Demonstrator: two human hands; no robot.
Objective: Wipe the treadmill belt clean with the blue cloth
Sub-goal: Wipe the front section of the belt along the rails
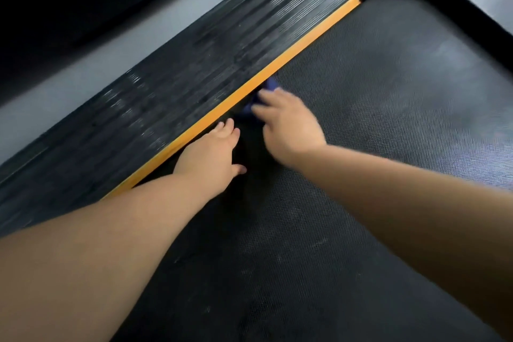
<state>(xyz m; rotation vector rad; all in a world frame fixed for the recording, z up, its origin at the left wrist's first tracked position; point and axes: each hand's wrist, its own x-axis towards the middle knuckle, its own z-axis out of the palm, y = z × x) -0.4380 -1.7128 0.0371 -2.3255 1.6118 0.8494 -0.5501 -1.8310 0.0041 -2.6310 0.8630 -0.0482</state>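
Observation:
The black textured treadmill belt (361,125) fills the right and lower part of the view. A dark blue cloth (268,86) lies bunched on the belt right beside the orange strip. My right hand (288,122) lies over the cloth and presses it onto the belt; the hand is blurred and most of the cloth is hidden under it. My left hand (211,153) rests flat on the belt with straight fingers, just left of the right hand, its fingertips close to the orange strip.
An orange strip (277,66) runs diagonally along the belt's left edge. Beyond it lies the black ribbed side rail (211,53), then grey floor (83,83). A raised black housing rim (455,0) curves round the belt's far end.

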